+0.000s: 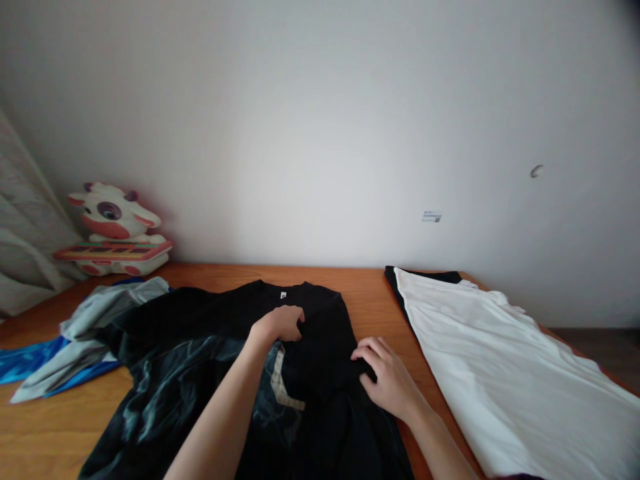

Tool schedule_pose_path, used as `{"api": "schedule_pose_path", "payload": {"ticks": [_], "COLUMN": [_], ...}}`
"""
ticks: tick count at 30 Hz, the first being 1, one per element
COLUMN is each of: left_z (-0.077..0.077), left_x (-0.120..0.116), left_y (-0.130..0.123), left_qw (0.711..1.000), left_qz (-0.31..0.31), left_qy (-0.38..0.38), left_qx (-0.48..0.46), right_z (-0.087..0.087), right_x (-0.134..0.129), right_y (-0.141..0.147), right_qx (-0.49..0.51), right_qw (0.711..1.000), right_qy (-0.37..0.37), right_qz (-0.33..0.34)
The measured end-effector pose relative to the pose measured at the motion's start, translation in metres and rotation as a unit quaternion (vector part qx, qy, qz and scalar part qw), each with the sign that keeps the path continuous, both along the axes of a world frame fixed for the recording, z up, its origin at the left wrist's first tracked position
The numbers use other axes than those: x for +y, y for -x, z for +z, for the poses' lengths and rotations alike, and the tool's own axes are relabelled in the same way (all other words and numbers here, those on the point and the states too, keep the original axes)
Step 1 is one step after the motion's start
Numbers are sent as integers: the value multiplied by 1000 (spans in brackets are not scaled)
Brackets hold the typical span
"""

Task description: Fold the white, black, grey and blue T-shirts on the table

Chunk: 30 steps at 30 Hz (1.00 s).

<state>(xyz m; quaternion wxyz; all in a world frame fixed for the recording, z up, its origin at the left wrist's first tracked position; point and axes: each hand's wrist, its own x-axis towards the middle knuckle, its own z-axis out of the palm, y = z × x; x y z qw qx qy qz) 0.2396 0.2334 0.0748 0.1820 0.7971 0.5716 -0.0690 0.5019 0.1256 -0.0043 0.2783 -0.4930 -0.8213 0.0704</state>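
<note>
1. The left hand [283, 323] is set palm down on the upper chest of a black cloth T-shirt [225, 310] with a smoky blue-grey print, its forearm slanting up from below. Its fingers are curled inward; whether cloth is pinched by them cannot be told.
2. The right hand [390, 380] is placed at the shirt's right side, its forearm angled in from the lower right. Fingers and thumb are bent around black cloth with a dark gap between them; how firmly it is gripped cannot be told.
3. A loose heap of grey and blue cloth [95, 320] is partly overlapped by the shirt's left sleeve.
4. The shirt is spread across the middle of an orange-brown wooden bench [370, 290], neckline toward the wall; its print is partly covered by plain black cloth.
5. At the right, a white cloth garment [490, 360] is laid over black cloth [435, 275].
6. At the far left, a pale patterned curtain [25, 260] is seen beside a white-and-pink plastic cow-shaped toy keyboard [115, 230].
7. The bench is backed by a plain greyish-white wall [300, 133], marked by a small printed sticker [432, 217] and, farther right, a small round fitting [537, 171].
</note>
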Motion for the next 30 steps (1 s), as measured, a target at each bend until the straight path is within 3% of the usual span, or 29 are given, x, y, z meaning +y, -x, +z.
{"api": "schedule_pose_path", "payload": {"ticks": [12, 17, 22, 26, 28, 30], "left_z": [-1, 8, 12, 9, 7, 7], "left_x": [0, -6, -11, -11, -11, -12], "left_y": [5, -5, -15, -19, -20, -22], "left_qw": [1000, 999, 992, 987, 987, 987], "left_qz": [3, -26, -112, -139, -139, -141], "left_qy": [-14, -21, 48, 77, 77, 70], "left_qx": [20, -8, -20, 9, 15, 14], "right_z": [12, 17, 15, 18, 24, 32], "right_x": [-9, -17, -18, -20, -23, -26], "right_y": [8, 22, 28, 28, 25, 19], "right_qx": [19, 34, 2, 44, 82, 128], "right_qw": [999, 996, 995, 983, 971, 937], "right_qy": [-35, -65, 69, 167, 212, 302], "right_qz": [27, 56, 66, 62, 79, 122]}}
